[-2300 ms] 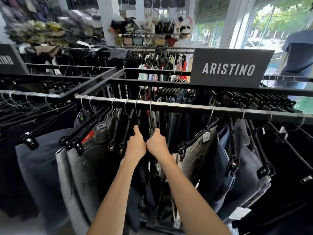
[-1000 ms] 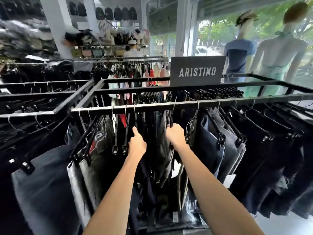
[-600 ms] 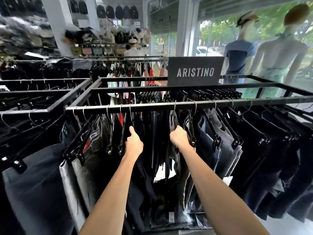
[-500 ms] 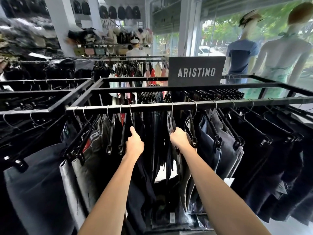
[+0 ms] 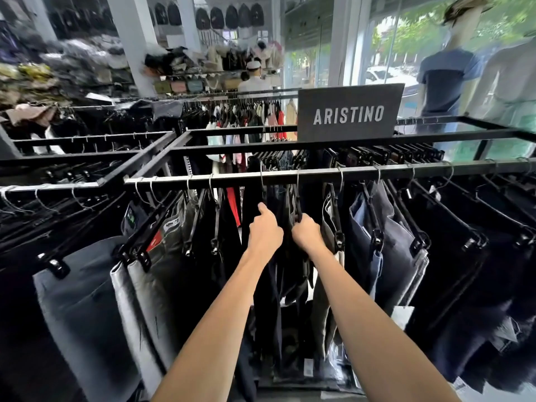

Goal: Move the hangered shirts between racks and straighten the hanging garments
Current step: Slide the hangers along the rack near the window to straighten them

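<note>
Two hands reach under the rail [image 5: 290, 176]: the left hand [image 5: 265, 233] closes its grip on a dark garment [image 5: 262, 285], the right hand [image 5: 306, 235] on a black hanger [image 5: 297, 203].

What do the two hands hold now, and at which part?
Right hand grips a black hanger just below its hook. Left hand grips a dark hanging garment near its top.

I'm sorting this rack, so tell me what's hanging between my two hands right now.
In the head view, dark trousers hang between the left hand and right hand.
</note>
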A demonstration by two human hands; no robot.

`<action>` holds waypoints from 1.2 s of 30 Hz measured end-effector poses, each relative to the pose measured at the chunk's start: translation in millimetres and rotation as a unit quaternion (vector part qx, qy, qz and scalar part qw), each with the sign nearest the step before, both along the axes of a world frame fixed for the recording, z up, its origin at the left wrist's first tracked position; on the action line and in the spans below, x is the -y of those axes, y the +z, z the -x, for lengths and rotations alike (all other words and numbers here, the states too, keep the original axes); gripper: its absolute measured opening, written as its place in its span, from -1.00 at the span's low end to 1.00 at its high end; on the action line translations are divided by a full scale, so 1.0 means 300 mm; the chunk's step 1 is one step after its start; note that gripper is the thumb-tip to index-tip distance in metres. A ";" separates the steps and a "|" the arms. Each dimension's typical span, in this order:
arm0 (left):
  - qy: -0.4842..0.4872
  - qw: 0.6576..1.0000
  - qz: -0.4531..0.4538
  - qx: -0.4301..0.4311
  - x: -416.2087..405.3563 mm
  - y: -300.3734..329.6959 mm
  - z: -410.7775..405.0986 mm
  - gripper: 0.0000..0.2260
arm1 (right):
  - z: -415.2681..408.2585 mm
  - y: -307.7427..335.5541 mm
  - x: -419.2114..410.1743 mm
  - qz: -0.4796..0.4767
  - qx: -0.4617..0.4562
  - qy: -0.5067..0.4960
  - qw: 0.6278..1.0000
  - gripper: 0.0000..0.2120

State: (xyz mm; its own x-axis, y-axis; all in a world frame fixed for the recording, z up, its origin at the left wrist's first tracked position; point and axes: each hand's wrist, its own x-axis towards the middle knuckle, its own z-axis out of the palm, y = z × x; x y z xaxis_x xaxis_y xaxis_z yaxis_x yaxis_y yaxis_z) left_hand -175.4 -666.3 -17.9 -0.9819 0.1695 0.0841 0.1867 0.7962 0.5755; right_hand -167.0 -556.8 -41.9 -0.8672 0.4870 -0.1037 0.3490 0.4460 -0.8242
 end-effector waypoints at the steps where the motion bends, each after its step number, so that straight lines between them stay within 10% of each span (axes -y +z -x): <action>1: -0.003 1.000 0.004 0.002 -0.010 -0.008 -0.005 -0.35 | 0.001 0.000 0.000 -0.001 0.004 0.001 1.000 -0.67; 11: -0.010 0.997 0.069 -0.040 -0.059 -0.063 -0.013 -0.25 | -0.033 -0.024 -0.023 -0.100 -0.045 0.001 0.994 -0.20; 25: -0.062 0.973 0.180 -0.128 -0.042 -0.110 -0.019 -0.21 | -0.095 -0.093 -0.015 -0.306 -0.048 0.060 0.949 -0.31; 36: -0.098 0.984 0.108 -0.104 -0.018 -0.119 -0.007 -0.18 | -0.101 -0.095 -0.005 -0.259 -0.027 0.058 0.964 -0.13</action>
